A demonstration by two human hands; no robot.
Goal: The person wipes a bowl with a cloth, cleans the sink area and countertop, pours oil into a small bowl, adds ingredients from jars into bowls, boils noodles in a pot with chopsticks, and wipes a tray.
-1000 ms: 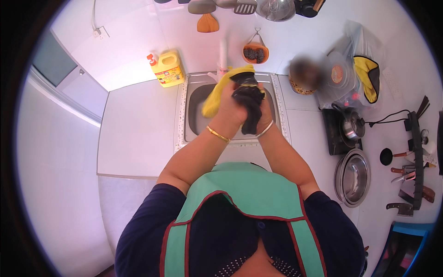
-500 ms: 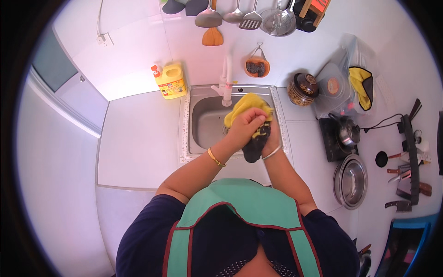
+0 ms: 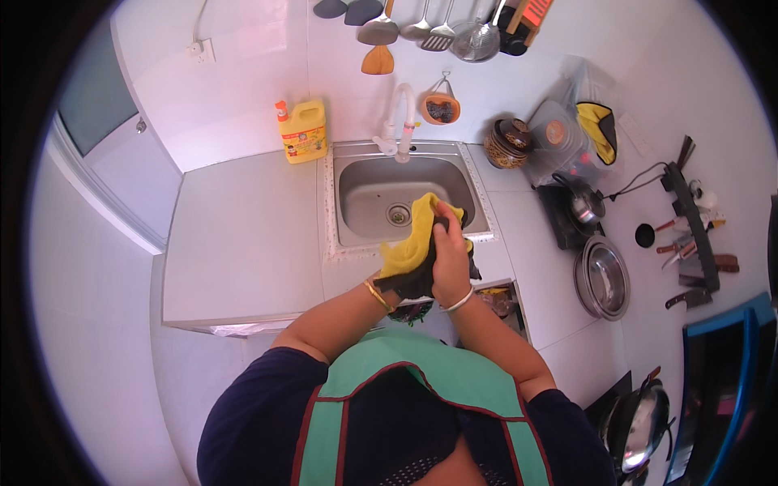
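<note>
Right hand [image 3: 450, 263] gripping the yellow-and-black cloth [image 3: 415, 245]. Left hand hidden under it, can't tell its grip. Cloth is at both hands, over the sink's [image 3: 356, 198] near edge. Faucet [image 3: 403, 101] beyond the hands, yellow jug [image 3: 305, 134] ahead-left on desk [image 3: 243, 235], steel bowls [image 3: 604, 275] to their right.

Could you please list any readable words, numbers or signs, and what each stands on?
Yellow jug: printed label, too small to read reliably.
Clear plastic container: round orange label, too small to read.
Orange-red panel at top: dark marks, unreadable.
Yellow-and-black cloth: no print visible.
</note>
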